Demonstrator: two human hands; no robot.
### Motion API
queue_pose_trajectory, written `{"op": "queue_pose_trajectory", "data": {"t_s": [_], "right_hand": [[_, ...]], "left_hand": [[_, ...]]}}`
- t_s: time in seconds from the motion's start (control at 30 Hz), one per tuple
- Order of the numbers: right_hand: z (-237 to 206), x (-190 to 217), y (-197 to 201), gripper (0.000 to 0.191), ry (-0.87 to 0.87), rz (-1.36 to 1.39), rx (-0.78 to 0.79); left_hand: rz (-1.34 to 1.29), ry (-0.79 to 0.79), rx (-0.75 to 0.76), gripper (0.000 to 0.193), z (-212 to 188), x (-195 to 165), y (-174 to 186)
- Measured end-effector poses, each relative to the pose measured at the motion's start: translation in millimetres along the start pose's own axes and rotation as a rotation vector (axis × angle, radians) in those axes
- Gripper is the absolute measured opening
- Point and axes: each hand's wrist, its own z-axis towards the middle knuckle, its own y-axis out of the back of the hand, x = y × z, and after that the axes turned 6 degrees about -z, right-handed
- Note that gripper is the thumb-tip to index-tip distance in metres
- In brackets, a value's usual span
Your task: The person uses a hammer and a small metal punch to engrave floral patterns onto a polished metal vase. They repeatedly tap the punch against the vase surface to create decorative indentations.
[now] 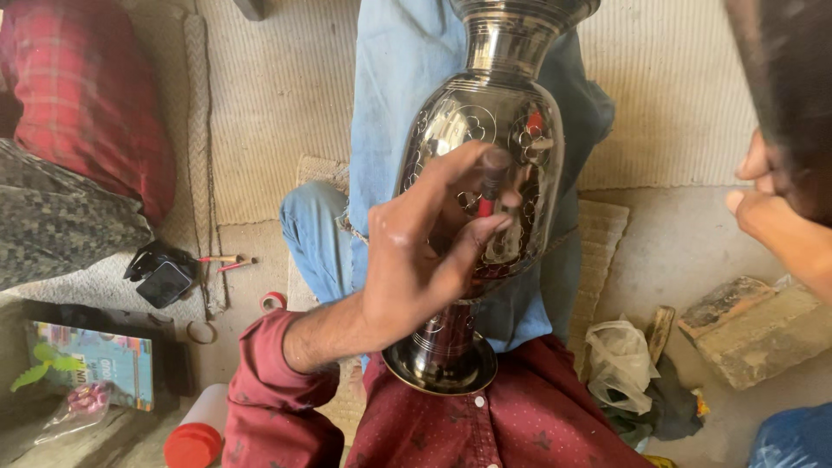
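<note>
A tall, shiny dark metal vase with engraved flower patterns lies along my lap, its round foot toward my chest. My left hand rests on the vase's belly and pinches a short dark punch with its tip against the metal. My right hand is raised at the right edge, closed around a dark, blurred hammer-like tool that reaches to the top corner.
A red plaid cushion and a black phone lie on the left. A colourful box and a red-capped white bottle sit lower left. A plastic bag and a worn wooden block are on the right.
</note>
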Motion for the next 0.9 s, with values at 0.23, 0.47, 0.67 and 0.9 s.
{"op": "queue_pose_trajectory", "data": {"t_s": [0.23, 0.47, 0.67, 0.9], "right_hand": [[14, 34, 56, 0.092, 0.040, -0.238, 0.215], [19, 34, 57, 0.091, 0.154, -0.254, 0.161], [-9, -12, 2, 0.061, 0.123, -0.087, 0.006], [-64, 2, -38, 0.020, -0.099, 0.258, -0.136]], "left_hand": [[-0.051, -0.038, -0.117, 0.045, -7, 2, -7], [0.007, 0.017, -0.023, 0.048, -1, 0, -2], [0.054, -0.141, 0.243, 0.060, 21, -1, 9], [0.035, -0.229, 0.512, 0.059, 42, -8, 15]]}}
